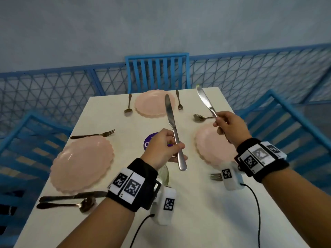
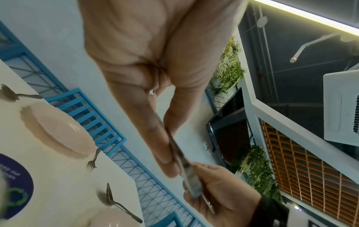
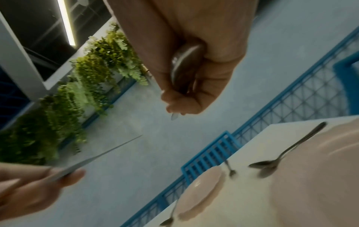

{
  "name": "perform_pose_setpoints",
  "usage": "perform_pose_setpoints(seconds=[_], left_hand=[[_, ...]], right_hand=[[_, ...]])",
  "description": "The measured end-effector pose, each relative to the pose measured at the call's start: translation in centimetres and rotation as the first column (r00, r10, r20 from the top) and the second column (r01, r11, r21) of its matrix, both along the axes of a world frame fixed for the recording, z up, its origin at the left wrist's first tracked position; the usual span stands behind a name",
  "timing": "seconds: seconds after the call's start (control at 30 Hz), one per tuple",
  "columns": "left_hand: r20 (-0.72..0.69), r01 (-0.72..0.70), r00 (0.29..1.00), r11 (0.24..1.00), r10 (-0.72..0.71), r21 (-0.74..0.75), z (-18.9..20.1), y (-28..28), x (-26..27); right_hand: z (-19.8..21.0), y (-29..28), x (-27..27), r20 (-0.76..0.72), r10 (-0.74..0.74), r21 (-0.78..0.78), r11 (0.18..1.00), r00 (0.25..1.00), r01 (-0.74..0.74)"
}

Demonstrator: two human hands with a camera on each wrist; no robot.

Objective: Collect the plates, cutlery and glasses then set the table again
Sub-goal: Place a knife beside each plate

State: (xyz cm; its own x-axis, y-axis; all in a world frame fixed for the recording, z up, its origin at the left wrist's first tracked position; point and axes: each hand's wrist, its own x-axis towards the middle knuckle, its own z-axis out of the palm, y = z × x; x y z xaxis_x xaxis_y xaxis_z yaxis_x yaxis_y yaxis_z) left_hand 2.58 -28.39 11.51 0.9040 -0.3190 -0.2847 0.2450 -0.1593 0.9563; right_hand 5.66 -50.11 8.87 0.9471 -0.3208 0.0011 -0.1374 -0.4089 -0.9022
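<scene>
Head view: two table knives are held raised above a white table [image 1: 197,212] set with pink plates. One knife [image 1: 172,129] is pinched at its handle between the thumb and curled fingers of the left hand [image 1: 161,149], at the centre of the frame, its blade pointing toward the top. A second knife [image 1: 206,101] is gripped by the closed fingers of the right hand [image 1: 231,126], right of centre, its blade angled to the upper left.

Three scalloped pink plates are seen on the tabletop: one [image 1: 82,163] at lower left, one [image 1: 154,102] near the far edge at upper centre, and one [image 1: 213,145] partly hidden under the right hand. A fork [image 1: 93,135] lies just above the lower-left plate, with a knife [image 1: 71,196] and spoon [image 1: 66,205] below it. A spoon [image 1: 128,104] and fork [image 1: 179,100] flank the far plate. Another spoon [image 1: 200,117] lies beside the right hand, and fork tines [image 1: 215,176] show at the right wrist. A glass [image 1: 164,173] is partly visible behind the left wrist, and a purple sticker [image 1: 149,142] behind the left hand. Blue chairs [image 1: 156,70] surround the table.
</scene>
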Motion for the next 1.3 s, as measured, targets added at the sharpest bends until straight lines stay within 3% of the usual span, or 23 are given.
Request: perform_pose_setpoints(seconds=[0.07,0.2,0.33,0.5,0.67,1.07,1.3], left_hand=[[-0.009,-0.011,1.0,1.0,0.011,0.001,-0.3,-1.5,0.5],[-0.015,-0.026,1.0,0.999,0.027,0.026,-1.3,-4.4,1.6],[-0.033,-0.056,0.998,0.997,0.058,0.053,-2.2,-6.2,3.0],[-0.044,-0.106,0.993,0.992,0.109,0.067,-3.3,-7.3,4.7],[-0.069,-0.128,0.989,0.991,0.131,0.049,-4.0,-7.8,5.7],[-0.075,-0.095,0.992,0.993,0.1,0.074,-4.6,-8.7,6.3],[-0.078,-0.074,0.994,0.995,0.08,0.073,-4.8,-8.7,6.1]], right_hand=[[-0.7,-3.1,2.0,-0.014,-0.019,-0.169,0.986,1.0,0.017],[-2.3,-8.0,7.1,-0.133,0.037,-0.423,0.902,0.99,-0.09],[-4.4,-10.3,11.5,-0.317,0.083,-0.554,0.793,0.945,-0.256],[-7.8,-11.0,15.1,-0.462,0.113,-0.598,0.693,0.88,-0.403],[-9.7,-11.6,17.2,-0.555,0.122,-0.574,0.661,0.823,-0.484],[-10.7,-11.3,19.0,-0.625,0.035,-0.612,0.598,0.78,-0.517],[-11.1,-11.0,19.6,-0.569,0.074,-0.621,0.614,0.819,-0.487]])
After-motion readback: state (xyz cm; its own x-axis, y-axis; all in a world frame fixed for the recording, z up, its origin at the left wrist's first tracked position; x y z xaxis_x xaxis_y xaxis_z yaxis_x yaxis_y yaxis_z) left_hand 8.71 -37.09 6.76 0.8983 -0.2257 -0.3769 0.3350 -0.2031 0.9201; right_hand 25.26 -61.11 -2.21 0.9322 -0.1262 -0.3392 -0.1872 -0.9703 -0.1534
